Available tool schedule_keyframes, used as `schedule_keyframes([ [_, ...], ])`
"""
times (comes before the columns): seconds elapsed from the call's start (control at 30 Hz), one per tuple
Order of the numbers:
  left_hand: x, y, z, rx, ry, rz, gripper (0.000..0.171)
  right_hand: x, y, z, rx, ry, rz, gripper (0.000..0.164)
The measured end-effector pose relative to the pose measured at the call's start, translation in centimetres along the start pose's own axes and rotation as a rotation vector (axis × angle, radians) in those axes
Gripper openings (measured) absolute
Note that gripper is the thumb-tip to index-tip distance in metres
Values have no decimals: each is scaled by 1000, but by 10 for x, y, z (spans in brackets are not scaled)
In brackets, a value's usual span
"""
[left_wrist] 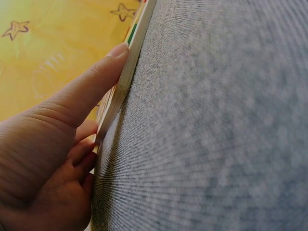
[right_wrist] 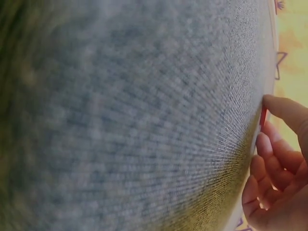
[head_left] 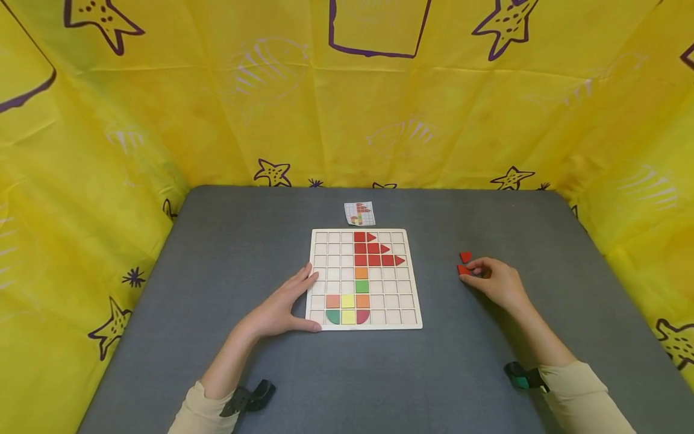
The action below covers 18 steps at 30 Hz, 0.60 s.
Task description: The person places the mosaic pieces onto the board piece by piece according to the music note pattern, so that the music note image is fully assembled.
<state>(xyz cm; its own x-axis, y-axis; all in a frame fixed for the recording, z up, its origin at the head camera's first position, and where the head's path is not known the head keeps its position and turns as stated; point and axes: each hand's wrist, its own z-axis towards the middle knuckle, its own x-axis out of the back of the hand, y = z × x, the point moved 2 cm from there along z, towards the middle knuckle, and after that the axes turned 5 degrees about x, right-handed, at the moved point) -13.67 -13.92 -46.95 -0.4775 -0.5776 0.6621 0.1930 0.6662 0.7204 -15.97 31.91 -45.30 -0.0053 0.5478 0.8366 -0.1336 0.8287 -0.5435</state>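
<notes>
A wooden grid board (head_left: 331,274) holds colored tiles: red squares and triangles in its top rows, an orange and a green square below, then a cup-like group of orange, yellow, green and red pieces. My left hand (head_left: 279,307) rests against the board's lower left corner, fingers on the left edge and thumb (left_wrist: 98,79) along the near edge. Right of the board, my right hand (head_left: 499,283) pinches a red tile (head_left: 462,270) between thumb and fingers, at the tabletop. In the right wrist view only a thin edge of that tile (right_wrist: 263,117) shows. Just beyond it lies a red triangular tile (head_left: 465,257).
A small paper card (head_left: 360,214) printed with a colored grid pattern lies behind the board. The grey tabletop (head_left: 249,229) is bordered at the back and sides by a yellow cloth (head_left: 325,132) with starfish and fish drawings. Dark straps (head_left: 249,399) sit at both wrists.
</notes>
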Motion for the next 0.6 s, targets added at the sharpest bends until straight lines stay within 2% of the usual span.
schedule_keyframes([
  [0.33,0,0,0,-1,0,7,108,-3,-3,1,-7,35,-22,29],
  [0.6,1,0,-1,-17,0,7,108,-7,-11,5,3,16,-18,30],
])
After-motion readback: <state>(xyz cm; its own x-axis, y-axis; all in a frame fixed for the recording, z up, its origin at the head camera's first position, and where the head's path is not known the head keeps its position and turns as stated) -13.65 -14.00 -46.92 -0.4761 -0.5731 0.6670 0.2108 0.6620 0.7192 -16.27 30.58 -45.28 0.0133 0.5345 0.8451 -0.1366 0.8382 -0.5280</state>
